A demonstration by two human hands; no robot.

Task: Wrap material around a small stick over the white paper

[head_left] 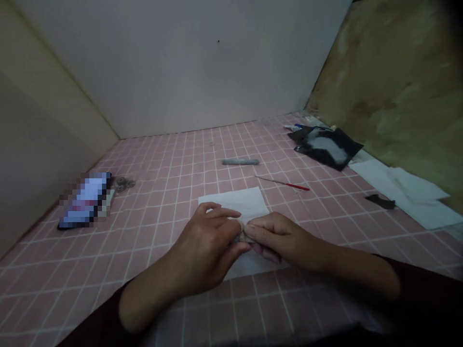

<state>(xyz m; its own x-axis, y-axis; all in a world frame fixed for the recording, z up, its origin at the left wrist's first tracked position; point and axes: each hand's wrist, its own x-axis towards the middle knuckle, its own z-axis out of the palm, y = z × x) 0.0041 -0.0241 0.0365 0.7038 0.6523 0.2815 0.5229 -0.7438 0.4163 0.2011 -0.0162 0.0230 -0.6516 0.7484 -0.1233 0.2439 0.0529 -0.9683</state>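
Observation:
My left hand [206,243] and my right hand [275,236] meet fingertip to fingertip over a white sheet of paper [240,202] lying on the pink tiled surface [162,193]. Both hands pinch a small pale object [241,230] between them; I cannot make out what it is. The fingers of both hands are curled closed around it. Dark sleeves cover both forearms near the bottom edge.
A grey stick-like tube [240,162] and a thin red-handled tool [284,183] lie beyond the paper. A blurred-out dark object [87,200] and a small metal cluster [123,183] sit left. Black material [327,144], white sheets [408,193] and a black scrap [380,201] lie right. Walls enclose the surface.

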